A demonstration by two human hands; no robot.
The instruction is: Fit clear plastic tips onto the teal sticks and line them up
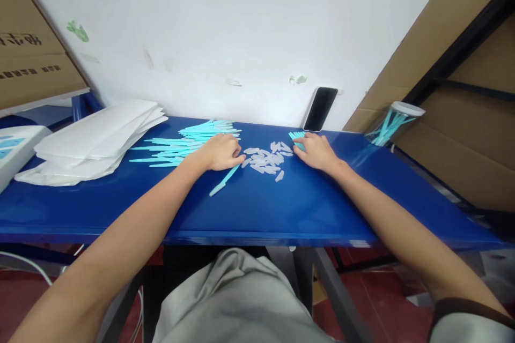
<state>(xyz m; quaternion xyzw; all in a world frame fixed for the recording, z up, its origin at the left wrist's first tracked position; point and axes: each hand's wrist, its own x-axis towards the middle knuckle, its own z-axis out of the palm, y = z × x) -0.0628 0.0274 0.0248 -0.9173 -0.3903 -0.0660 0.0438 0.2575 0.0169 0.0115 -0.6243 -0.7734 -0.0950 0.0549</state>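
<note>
My left hand [221, 151] is closed at the right edge of a loose pile of turquoise eyebrow razors [169, 148]. The thin end of a single eyebrow razor [225, 181] reaches up to its thumb, and the thicker end points down-left towards me. Between my hands lies a scattered heap of small translucent caps [263, 161]. My right hand [316, 151] has its fingers curled over a neat row of turquoise razors [296, 135], thumb below and fingertips touching the row. Its palm and part of the row are hidden.
A smartphone [321, 109] leans against the white wall behind the blue table [257, 220]. White paper-like bags [96, 136] are stacked at left beside a white device [18, 144]. On the right, a clear tub [388, 126] holds more turquoise razors, near cardboard [462, 139] and a black frame.
</note>
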